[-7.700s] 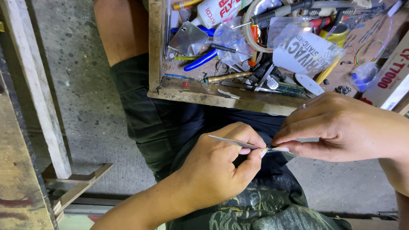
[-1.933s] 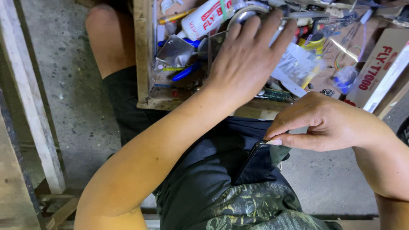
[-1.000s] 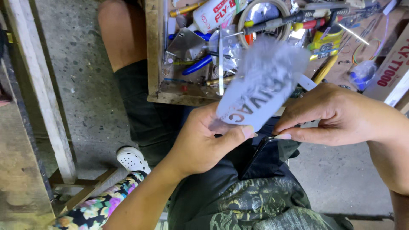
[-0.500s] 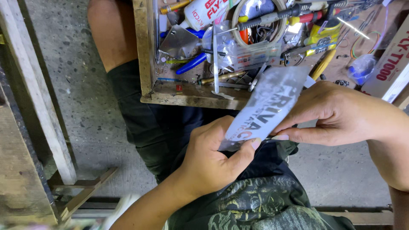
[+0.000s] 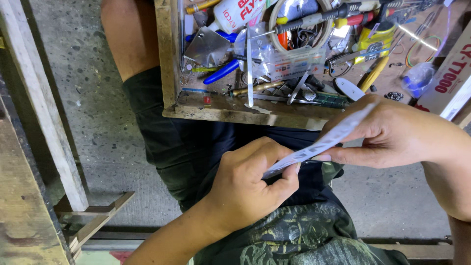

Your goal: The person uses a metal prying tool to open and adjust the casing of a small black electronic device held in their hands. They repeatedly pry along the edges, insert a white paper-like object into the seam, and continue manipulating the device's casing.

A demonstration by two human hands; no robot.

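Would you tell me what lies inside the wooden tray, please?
The wooden tray holds a white glue bottle, screwdrivers, blue-handled pliers and plastic bags. Whatever is underneath is hidden.

I'm holding a flat white plastic packet edge-on between both sets of fingers. Up in the wooden tray, a white bottle with a red label is lying, and a white-and-red box is sitting at the right.
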